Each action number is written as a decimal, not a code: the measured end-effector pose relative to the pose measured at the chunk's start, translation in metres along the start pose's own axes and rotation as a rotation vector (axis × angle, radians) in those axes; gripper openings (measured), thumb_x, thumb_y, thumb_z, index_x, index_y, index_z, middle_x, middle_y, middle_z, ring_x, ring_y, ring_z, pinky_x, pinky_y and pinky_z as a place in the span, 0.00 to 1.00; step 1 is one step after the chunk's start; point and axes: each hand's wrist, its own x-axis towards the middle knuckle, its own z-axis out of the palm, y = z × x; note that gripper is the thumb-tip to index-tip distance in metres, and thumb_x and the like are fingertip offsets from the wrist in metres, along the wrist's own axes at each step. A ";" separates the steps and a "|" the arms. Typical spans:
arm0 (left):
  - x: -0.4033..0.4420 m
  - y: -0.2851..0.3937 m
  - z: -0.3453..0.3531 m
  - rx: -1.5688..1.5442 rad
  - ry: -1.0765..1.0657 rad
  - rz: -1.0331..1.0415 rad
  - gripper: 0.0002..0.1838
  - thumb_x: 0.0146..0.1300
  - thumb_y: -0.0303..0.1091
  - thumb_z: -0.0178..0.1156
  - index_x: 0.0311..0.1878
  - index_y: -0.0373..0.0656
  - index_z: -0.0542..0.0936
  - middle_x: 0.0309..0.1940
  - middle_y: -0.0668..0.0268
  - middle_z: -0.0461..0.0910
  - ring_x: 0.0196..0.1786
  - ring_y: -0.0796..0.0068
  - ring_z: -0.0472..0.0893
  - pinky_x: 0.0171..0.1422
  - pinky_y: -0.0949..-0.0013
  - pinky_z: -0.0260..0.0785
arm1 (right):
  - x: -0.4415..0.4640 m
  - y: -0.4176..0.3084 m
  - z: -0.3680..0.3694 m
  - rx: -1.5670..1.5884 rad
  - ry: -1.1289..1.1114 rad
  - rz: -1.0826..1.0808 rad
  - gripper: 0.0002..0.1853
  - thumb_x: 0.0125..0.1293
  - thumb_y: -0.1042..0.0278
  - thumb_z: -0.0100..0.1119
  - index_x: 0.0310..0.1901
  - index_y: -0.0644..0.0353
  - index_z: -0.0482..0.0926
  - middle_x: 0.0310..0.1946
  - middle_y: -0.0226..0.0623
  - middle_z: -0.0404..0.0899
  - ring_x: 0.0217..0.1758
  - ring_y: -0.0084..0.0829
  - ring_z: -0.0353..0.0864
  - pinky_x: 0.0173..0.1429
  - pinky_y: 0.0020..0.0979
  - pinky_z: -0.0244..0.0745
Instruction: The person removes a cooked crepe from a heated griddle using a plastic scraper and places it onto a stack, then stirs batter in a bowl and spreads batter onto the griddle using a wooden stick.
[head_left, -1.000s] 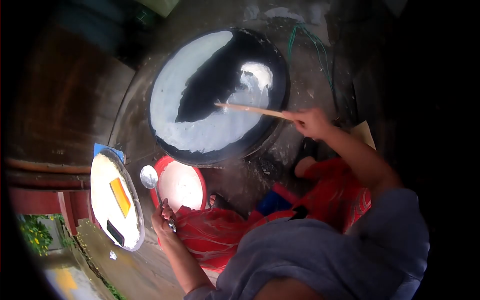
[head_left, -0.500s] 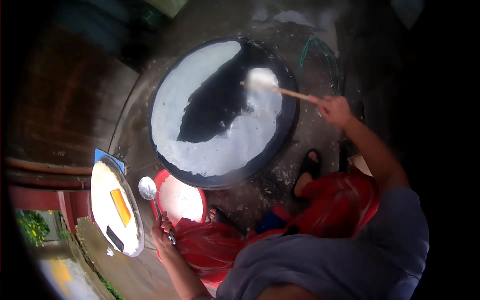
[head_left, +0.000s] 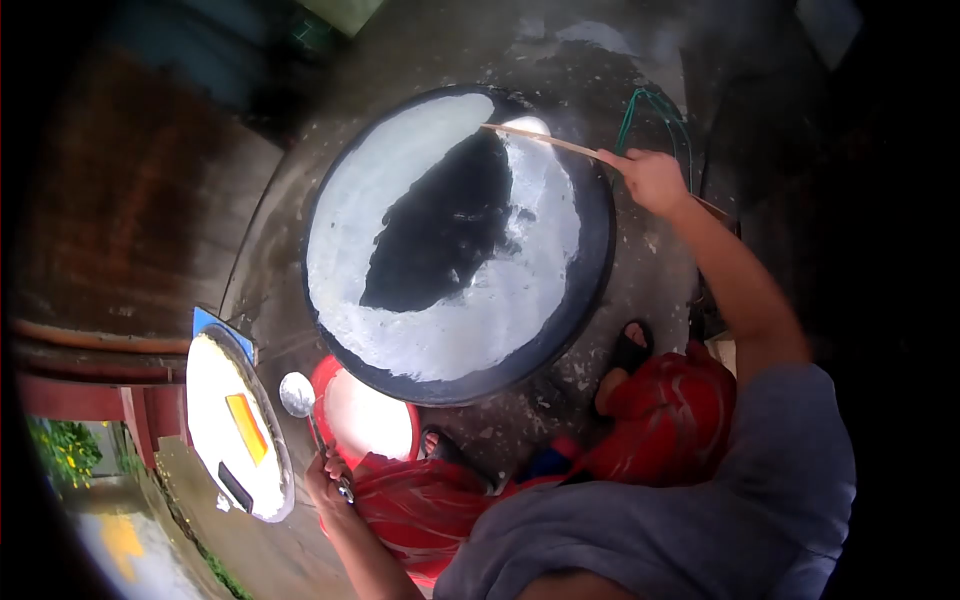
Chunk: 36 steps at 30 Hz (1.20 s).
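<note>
A large round black griddle (head_left: 437,225) carries a white batter layer (head_left: 420,345), spread as a broad ring around a bare dark patch. My right hand (head_left: 655,182) is closed around a long thin wooden stick (head_left: 568,146), whose far end lies over the griddle's upper part. Beside that end sits a bright white mound of batter (head_left: 528,127). In my left hand (head_left: 328,480) is a metal ladle (head_left: 297,394), its bowl coated white, held at the edge of a red basin (head_left: 370,412) of white batter.
Left of the basin stands a round tray (head_left: 215,405) with a white surface, bearing an orange-yellow block (head_left: 246,428) and a dark flat object (head_left: 235,486). A green cord (head_left: 660,105) lies on the floor beyond the griddle. My sandalled feet (head_left: 630,350) are close to its near edge.
My right hand has moved the stick toward the griddle's far edge, and the white mound is now farther up. The batter strip on the right side reaches higher. My left hand still holds the ladle.
</note>
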 end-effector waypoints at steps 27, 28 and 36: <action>0.002 0.002 -0.003 -0.021 -0.100 -0.077 0.16 0.68 0.33 0.40 0.47 0.27 0.68 0.26 0.64 0.70 0.18 0.79 0.67 0.16 0.78 0.60 | 0.018 -0.062 0.017 0.562 0.007 0.674 0.17 0.60 0.72 0.45 0.49 0.52 0.77 0.46 0.46 0.77 0.50 0.45 0.75 0.53 0.36 0.71; -0.001 -0.002 0.001 -0.037 -0.097 -0.088 0.16 0.68 0.33 0.40 0.47 0.27 0.68 0.26 0.63 0.70 0.18 0.79 0.67 0.16 0.77 0.60 | 0.017 -0.075 0.023 0.486 -0.101 0.601 0.17 0.60 0.72 0.45 0.50 0.52 0.77 0.45 0.46 0.77 0.50 0.46 0.75 0.52 0.37 0.71; -0.005 -0.007 -0.009 -0.066 -0.236 -0.161 0.18 0.69 0.35 0.38 0.49 0.27 0.68 0.26 0.61 0.71 0.19 0.77 0.67 0.19 0.76 0.60 | 0.026 -0.114 0.047 0.695 -0.126 0.673 0.20 0.59 0.67 0.45 0.53 0.43 0.76 0.41 0.43 0.79 0.44 0.42 0.79 0.47 0.34 0.72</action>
